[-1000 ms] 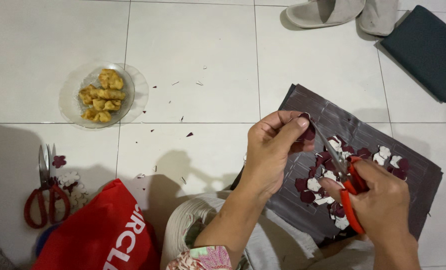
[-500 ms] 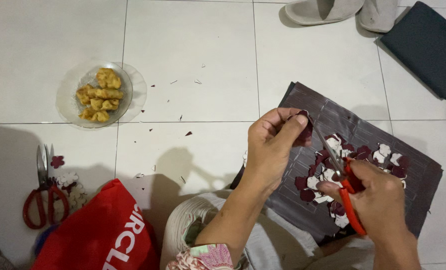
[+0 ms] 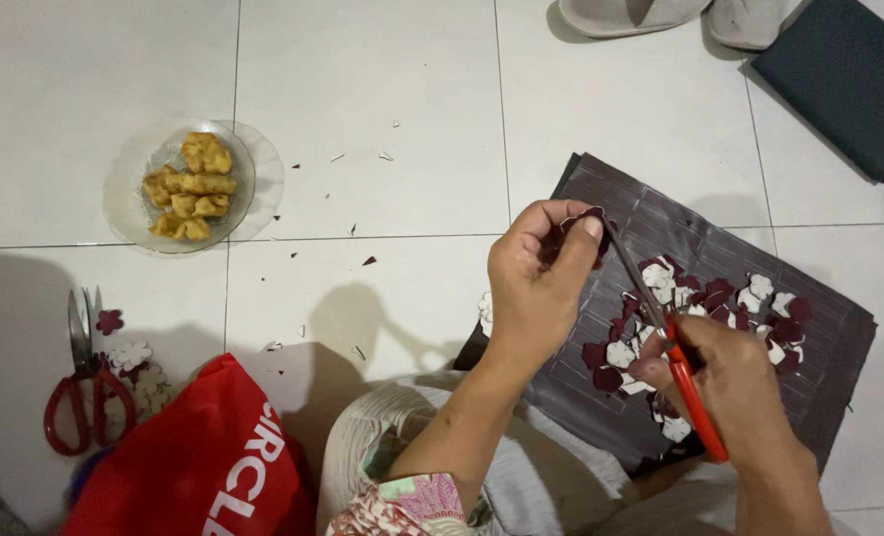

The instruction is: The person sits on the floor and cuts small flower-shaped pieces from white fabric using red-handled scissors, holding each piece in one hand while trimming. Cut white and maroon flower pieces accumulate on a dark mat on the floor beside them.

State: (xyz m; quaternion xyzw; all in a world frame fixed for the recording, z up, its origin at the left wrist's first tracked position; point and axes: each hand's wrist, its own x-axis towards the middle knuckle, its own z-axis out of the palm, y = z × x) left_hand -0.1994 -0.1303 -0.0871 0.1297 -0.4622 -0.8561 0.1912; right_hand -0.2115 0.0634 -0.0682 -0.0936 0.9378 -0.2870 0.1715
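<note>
Floor [image 3: 382,89]: pale glossy square tiles with thin grey grout lines.

Lying directly on it:
- clear glass dish [image 3: 129,203], upper left, holding golden fried pieces [image 3: 190,186];
- red-handled scissors [image 3: 83,382], left edge, blades pointing away, just beside a few flower-shaped paper cutouts [image 3: 129,355];
- red plastic bag [image 3: 189,462], lower left;
- dark ribbed mat [image 3: 720,228], right of centre, carrying scattered maroon and white paper shapes [image 3: 759,298];
- dark flat pad [image 3: 849,79], top right corner;
- pair of grey slippers [image 3: 631,15], top edge;
- small paper scraps [image 3: 368,261], strewn mid-floor.

Bare tiles [image 3: 363,79] beyond glass plate [image 3: 125,199], seemingly.
</note>
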